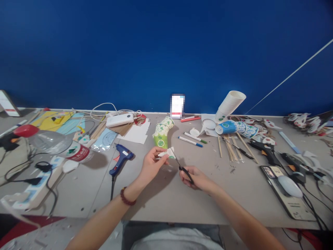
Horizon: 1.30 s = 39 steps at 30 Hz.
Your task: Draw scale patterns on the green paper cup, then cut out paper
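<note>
My left hand [153, 165] pinches a small white paper piece with green print [170, 152] above the middle of the table. The fingers of my right hand [194, 177] are closed round the black handles of a pair of scissors [185, 171]. Its blades point up and left, and they meet the paper piece at its right side. Just behind my hands lies a bent chain of green and white paper cups [162, 133]. To the left of my left hand rests a blue hot glue gun [121, 158].
Markers [189, 141] lie behind my right hand. Further right are a tilted stack of white cups [230, 106], blue cups [226, 127], wooden sticks [230, 151] and a phone with a mouse [290, 185] on it. A plastic bottle [59, 144] and a power strip [43, 184] are on the left.
</note>
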Available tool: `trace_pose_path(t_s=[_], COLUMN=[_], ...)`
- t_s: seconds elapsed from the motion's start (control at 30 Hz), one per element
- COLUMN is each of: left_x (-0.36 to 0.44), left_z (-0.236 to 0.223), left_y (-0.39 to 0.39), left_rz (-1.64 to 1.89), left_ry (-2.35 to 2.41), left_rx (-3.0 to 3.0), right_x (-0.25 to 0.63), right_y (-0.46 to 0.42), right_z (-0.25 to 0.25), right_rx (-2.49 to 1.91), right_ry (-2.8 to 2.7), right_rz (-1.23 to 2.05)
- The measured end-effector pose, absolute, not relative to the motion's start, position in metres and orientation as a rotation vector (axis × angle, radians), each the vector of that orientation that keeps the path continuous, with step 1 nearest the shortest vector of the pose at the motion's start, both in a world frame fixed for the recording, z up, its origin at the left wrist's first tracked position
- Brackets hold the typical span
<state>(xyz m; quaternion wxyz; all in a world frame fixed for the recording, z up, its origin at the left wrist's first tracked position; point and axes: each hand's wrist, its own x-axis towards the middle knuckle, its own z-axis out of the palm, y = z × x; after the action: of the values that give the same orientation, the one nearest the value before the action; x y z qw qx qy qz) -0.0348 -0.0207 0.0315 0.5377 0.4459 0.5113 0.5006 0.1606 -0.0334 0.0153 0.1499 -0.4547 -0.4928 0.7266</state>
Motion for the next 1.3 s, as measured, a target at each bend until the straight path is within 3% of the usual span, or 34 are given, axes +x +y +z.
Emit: trace_pose_path(t_s=[0.8,1.3], left_x=[-0.036,-0.038], left_z=[0.036,0.04], left_y=[-0.019,-0.02], left_rz=[1.213,0.921], left_ry=[1.19,1.066], left_rx=[0.96,0.928], right_x=[0.159,0.165], right_y=[-0.035,-0.033], right_z=[0.017,0.008], right_rx=[-1.37,-1.297], right_ry=[-1.418,-1.405], right_rz=[2.053,2.065])
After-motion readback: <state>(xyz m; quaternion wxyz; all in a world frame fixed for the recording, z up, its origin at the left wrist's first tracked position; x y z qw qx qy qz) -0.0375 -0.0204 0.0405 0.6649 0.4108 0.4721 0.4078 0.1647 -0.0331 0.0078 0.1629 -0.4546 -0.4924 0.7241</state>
